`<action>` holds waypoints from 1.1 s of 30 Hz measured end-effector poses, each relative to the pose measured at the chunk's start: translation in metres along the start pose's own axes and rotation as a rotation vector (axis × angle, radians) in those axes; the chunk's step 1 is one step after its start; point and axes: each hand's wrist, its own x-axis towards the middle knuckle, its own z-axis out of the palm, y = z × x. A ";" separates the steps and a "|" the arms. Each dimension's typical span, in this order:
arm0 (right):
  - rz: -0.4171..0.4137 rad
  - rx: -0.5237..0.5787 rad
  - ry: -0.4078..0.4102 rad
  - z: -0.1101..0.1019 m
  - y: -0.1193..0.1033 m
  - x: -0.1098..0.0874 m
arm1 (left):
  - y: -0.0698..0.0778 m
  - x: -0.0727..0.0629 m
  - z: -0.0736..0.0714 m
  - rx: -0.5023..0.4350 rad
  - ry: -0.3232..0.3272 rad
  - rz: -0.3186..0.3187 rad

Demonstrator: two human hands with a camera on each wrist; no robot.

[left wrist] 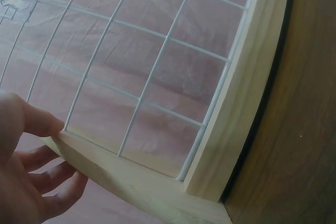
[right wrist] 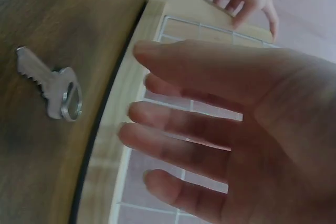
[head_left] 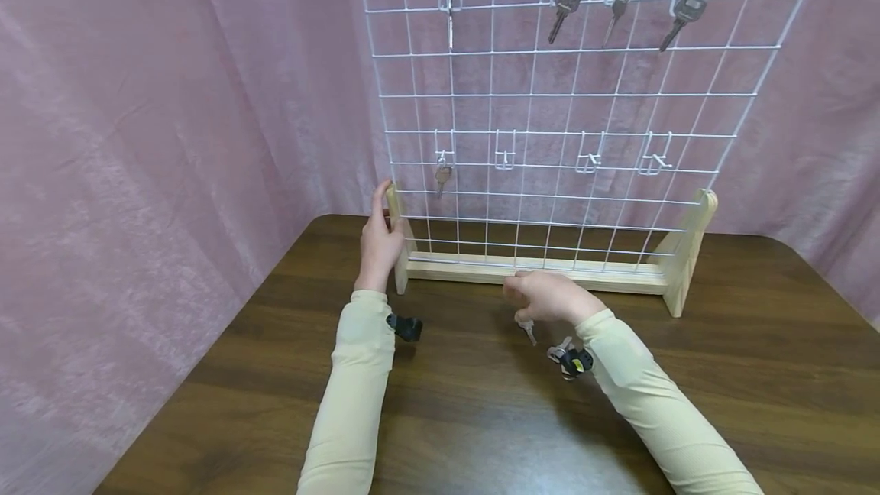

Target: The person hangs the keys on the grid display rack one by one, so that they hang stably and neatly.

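Observation:
My left hand (head_left: 380, 249) holds the upper end of a pale wooden side support (left wrist: 113, 174). In the left wrist view its thumb lies on one face and its fingers on the other. The support bears a white wire grid rack (head_left: 490, 95). My right hand (head_left: 555, 298) hovers palm down in front of the base bar, above a silver key (head_left: 528, 332) on the table. Seen from the right wrist, that hand (right wrist: 257, 114) has its fingers extended and apart, nothing between them; the key (right wrist: 51, 85) with its ring lies beyond the fingertips.
Another key (head_left: 560, 348) lies by the right wrist, partly hidden by the wrist camera. Several keys, such as one at top (head_left: 567, 0), hang on upper hooks; one key (head_left: 443, 176) hangs on the lower row. Other lower hooks (head_left: 505, 157) are bare. Pink curtain (head_left: 172, 136) surrounds the table.

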 end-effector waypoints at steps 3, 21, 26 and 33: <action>-0.010 -0.005 -0.035 0.003 0.002 0.000 | -0.001 0.001 0.000 0.007 0.000 -0.002; 0.046 -0.001 -0.140 0.016 0.006 0.005 | 0.000 0.002 0.000 -0.001 -0.006 -0.007; 0.052 -0.010 -0.137 0.019 0.007 0.007 | -0.001 0.002 0.001 -0.007 -0.006 -0.007; 0.076 -0.024 -0.143 0.022 0.006 0.009 | 0.001 0.001 0.000 -0.006 -0.016 -0.012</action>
